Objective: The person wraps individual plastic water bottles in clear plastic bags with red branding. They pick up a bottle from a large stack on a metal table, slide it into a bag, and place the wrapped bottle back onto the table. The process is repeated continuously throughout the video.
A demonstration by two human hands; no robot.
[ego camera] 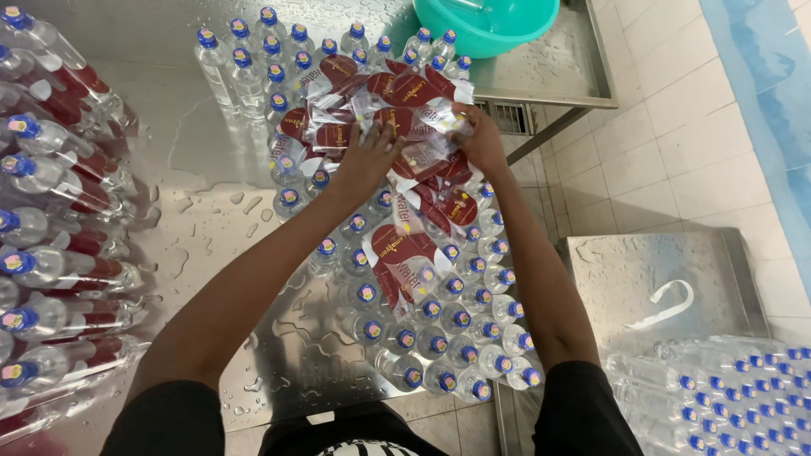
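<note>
On the wet steel surface [211,219], we press our left hand [369,159] flat on red sleeve labels [397,110] over blue-capped bottles [439,338]; our right hand [480,139] pinches one label, grip clamped.

Fingertips of the left hand [369,156] buried among loose dark red labels [404,127], grip unreadable; right hand [478,138] likewise half covered, hold unclear; label print too small and crumpled to make out; teal basin [490,24] cut off by the top edge; labelled bottles lying at left [51,253] clipped by the left edge; stacked bottles at lower right [726,388] running out of frame; upright bottles [439,321] partly hidden beneath labels and forearms.
</note>
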